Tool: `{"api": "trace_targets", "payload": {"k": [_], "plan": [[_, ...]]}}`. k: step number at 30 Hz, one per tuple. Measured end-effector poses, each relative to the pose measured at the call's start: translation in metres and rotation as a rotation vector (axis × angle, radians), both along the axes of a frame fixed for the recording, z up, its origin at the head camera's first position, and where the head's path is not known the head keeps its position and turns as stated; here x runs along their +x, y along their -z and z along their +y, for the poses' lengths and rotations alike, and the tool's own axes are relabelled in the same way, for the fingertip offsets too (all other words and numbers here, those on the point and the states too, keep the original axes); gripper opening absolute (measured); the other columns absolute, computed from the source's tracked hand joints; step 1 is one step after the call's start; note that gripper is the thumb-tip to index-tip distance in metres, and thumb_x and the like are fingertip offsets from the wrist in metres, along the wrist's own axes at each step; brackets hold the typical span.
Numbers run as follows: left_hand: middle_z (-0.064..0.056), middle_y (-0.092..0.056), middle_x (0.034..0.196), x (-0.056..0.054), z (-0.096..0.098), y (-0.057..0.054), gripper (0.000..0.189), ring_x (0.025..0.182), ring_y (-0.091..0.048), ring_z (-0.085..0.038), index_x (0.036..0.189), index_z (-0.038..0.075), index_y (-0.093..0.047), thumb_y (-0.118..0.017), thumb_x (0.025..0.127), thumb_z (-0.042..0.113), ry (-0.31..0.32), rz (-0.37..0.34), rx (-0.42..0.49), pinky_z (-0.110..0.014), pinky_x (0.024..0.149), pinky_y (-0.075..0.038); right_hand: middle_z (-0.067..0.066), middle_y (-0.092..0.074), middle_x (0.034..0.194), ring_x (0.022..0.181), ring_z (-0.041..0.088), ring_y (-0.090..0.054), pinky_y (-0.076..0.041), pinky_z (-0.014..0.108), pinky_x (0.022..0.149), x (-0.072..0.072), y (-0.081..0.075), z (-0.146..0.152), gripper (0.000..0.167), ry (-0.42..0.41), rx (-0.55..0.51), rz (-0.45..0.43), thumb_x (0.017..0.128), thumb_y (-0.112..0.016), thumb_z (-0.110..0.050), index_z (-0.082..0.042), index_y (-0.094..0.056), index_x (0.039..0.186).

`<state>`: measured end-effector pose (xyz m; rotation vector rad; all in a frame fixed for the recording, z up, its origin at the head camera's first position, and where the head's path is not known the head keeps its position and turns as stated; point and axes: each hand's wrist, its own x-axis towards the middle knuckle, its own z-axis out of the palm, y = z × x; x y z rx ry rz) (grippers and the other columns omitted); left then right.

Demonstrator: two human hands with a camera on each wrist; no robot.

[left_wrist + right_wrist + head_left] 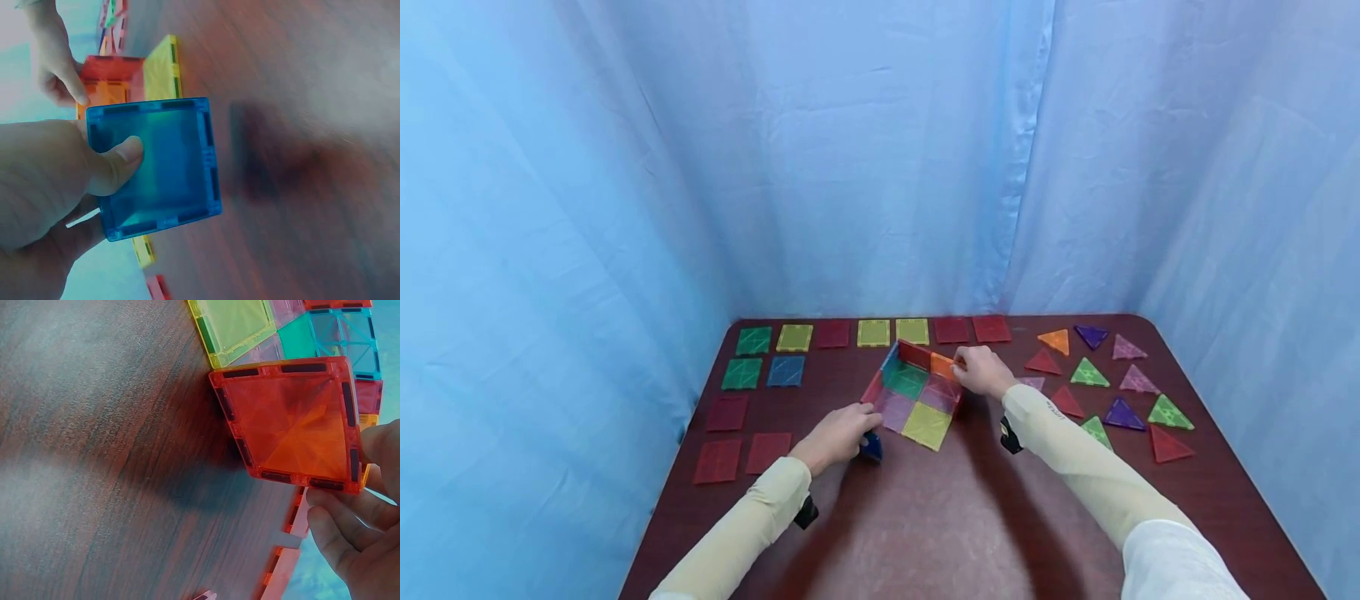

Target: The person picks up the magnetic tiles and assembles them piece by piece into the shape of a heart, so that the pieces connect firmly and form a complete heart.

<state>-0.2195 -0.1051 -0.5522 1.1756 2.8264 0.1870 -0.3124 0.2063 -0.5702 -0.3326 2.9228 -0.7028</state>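
Observation:
My left hand [838, 435] pinches a blue square magnetic tile [165, 169], the thumb flat on its face. It is held upright just off the near-left corner of a tile structure. That structure has a floor of square tiles: green [907, 380], yellow [928, 426] and two purple ones. Upright tiles wall its far and side edges, among them a blue tile [344, 344] and an orange tile [941, 365]. At the right side my right hand [983, 371] pinches the upper edge of a standing red tile [290, 425], beside the orange one.
Loose square tiles, such as a red one [717, 461] and a blue one [786, 371], lie along the left and back of the brown table [925, 533]. Triangular tiles, including a green one [1170, 412], are spread on the right. Blue curtains [880, 167] surround the table.

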Motion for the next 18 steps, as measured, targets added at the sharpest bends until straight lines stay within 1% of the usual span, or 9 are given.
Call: {"api": "trace_targets", "payload": {"k": [2, 6, 13, 18], "plan": [[0.003, -0.057, 0.091, -0.002, 0.007, -0.002, 0.022, 0.082, -0.055, -0.008, 0.096, 0.017, -0.063, -0.081, 0.086, 0.008, -0.001, 0.009, 0.007, -0.024, 0.077, -0.055, 0.011, -0.069, 0.093, 0.067, 0.019, -0.057, -0.053, 0.033, 0.065, 0.0, 0.0, 0.0, 0.02, -0.002, 0.004, -0.005, 0.1, -0.063, -0.019, -0.002, -0.069, 0.111], [0.002, -0.056, 0.092, -0.006, 0.018, -0.002, 0.023, 0.083, -0.054, -0.009, 0.098, 0.016, -0.063, -0.081, 0.086, 0.008, -0.013, 0.01, 0.006, -0.023, 0.078, -0.055, 0.012, -0.069, 0.096, 0.069, 0.018, -0.058, -0.055, 0.033, 0.067, -0.001, 0.003, 0.001, 0.022, -0.001, 0.009, -0.006, 0.1, -0.063, -0.019, -0.003, -0.068, 0.114], [-0.001, -0.058, 0.097, -0.014, 0.03, 0.006, 0.022, 0.088, -0.057, -0.013, 0.101, 0.014, -0.065, -0.077, 0.087, 0.0, -0.008, 0.05, -0.006, -0.027, 0.08, -0.054, 0.012, -0.069, 0.094, 0.067, 0.018, -0.058, -0.054, 0.034, 0.065, 0.0, 0.007, 0.001, 0.022, -0.002, -0.005, 0.009, 0.1, -0.063, -0.019, -0.002, -0.068, 0.113], [-0.001, -0.059, 0.098, -0.018, 0.035, 0.012, 0.022, 0.09, -0.057, -0.015, 0.1, 0.013, -0.065, -0.079, 0.086, 0.003, -0.006, 0.073, -0.029, -0.028, 0.08, -0.055, 0.012, -0.07, 0.097, 0.069, 0.017, -0.059, -0.057, 0.037, 0.07, 0.001, 0.006, 0.001, 0.021, -0.022, 0.004, 0.027, 0.1, -0.063, -0.018, -0.002, -0.068, 0.113]]}}
